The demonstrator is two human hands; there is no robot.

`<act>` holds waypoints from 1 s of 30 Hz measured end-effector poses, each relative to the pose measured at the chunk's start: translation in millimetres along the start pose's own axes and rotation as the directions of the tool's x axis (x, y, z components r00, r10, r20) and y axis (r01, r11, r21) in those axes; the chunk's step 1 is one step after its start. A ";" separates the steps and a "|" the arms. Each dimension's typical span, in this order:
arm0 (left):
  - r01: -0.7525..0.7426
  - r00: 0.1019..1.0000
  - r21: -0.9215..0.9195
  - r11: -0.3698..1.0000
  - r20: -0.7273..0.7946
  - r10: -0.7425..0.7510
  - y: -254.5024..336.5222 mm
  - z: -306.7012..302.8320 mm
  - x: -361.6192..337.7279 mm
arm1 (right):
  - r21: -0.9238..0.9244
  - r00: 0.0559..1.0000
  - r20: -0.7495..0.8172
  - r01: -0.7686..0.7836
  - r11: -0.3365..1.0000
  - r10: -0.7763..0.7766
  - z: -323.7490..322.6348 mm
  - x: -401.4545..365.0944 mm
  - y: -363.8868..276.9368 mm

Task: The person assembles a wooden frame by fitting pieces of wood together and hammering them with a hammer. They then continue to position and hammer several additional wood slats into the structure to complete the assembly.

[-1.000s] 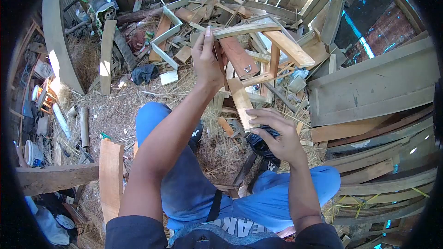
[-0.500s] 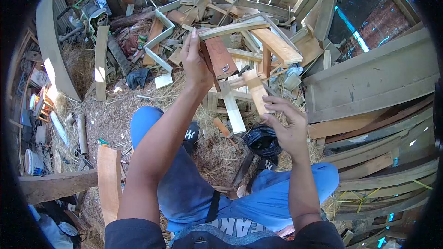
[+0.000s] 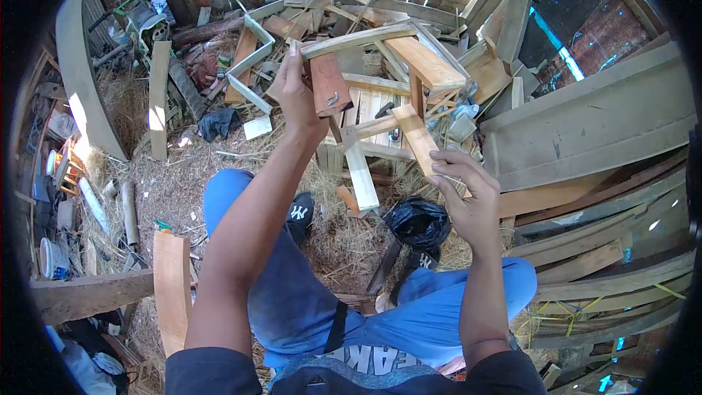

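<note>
My left hand (image 3: pixel 294 102) is closed around the upper left corner of a wooden frame (image 3: pixel 355 40) made of joined pale slats. Beside its fingers, a reddish-brown board (image 3: pixel 328 82) with a bent metal piece near its lower end belongs to or lies against that corner. My right hand (image 3: pixel 472 194) pinches the lower end of one pale leg (image 3: pixel 417 137) between thumb and fingers. Another leg (image 3: pixel 360 172) points down toward my feet. Behind the frame stands a low slatted wooden bench (image 3: pixel 374 102), with a dark hammer-like head (image 3: pixel 385 109) on it.
Scrap wood (image 3: pixel 307 18) is heaped against the plank wall. A black plastic bag (image 3: pixel 418 223) lies near my shoe, on straw-covered ground. Long boards (image 3: pixel 607 249) are stacked at the right, under a large panel (image 3: pixel 592 117). An upright plank (image 3: pixel 172 285) is at my left.
Both hands have turned the wooden frame slightly. My left hand has shifted a little left, and my right hand a little right. More of the bench and the dark head now shows behind the frame.
</note>
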State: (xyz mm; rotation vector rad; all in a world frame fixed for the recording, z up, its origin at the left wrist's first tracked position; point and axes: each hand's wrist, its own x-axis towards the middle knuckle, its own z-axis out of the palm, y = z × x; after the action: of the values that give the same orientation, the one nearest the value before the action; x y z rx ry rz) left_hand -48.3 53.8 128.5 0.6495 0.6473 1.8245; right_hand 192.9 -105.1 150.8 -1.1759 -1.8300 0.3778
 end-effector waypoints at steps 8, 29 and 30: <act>-0.035 0.999 -0.005 0.999 0.000 0.035 -2.7 -14.7 19.1 | -0.026 0.999 -0.004 -0.037 0.999 0.037 1.1 -1.6 -0.7; -0.024 0.981 0.235 0.972 0.191 -0.022 -33.9 -16.4 -8.0 | 0.312 0.644 0.051 -0.736 0.601 0.763 98.2 -44.8 91.6; -0.020 0.982 0.236 0.971 0.189 -0.026 -47.6 -26.9 -3.7 | 0.373 0.593 0.094 -0.766 0.524 0.800 102.2 -45.9 89.7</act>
State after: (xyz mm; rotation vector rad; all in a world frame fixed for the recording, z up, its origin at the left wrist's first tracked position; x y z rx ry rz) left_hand -35.0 61.5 75.9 0.9700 0.7423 1.6694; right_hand 167.3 -78.2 12.2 -1.6532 -0.9468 1.1273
